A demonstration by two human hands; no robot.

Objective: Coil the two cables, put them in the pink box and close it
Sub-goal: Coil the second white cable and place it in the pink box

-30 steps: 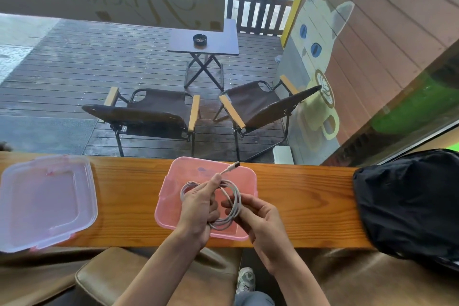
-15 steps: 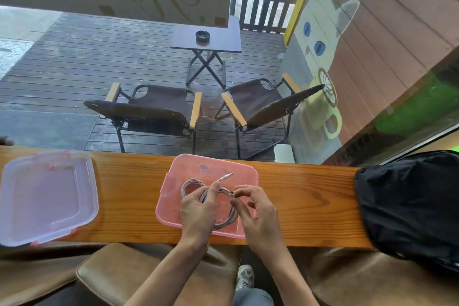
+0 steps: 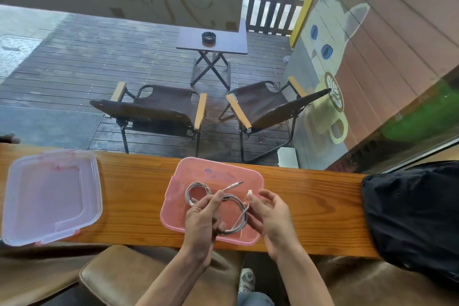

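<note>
— What are the fingers doing?
— The left hand [image 3: 201, 221] curls round the coiled white cable [image 3: 236, 216], thumb and forefinger pinching one strand. The right hand [image 3: 269, 213] pinches the small white plug end [image 3: 250, 192] between thumb and fingertip, its other fingers loosely spread.
— And just beyond them?
— The pink box [image 3: 173, 206], open, translucent plastic with rounded corners, lies directly under both hands. A second, smaller coil [image 3: 197, 190] rests inside, beyond the left fingers.
— Farther out?
— The clear lid [image 3: 52, 196], rectangular with pink clips, lies well to the left on the grained wooden counter [image 3: 136, 181]. A black fabric bag [image 3: 412, 213] slumps to the right.
</note>
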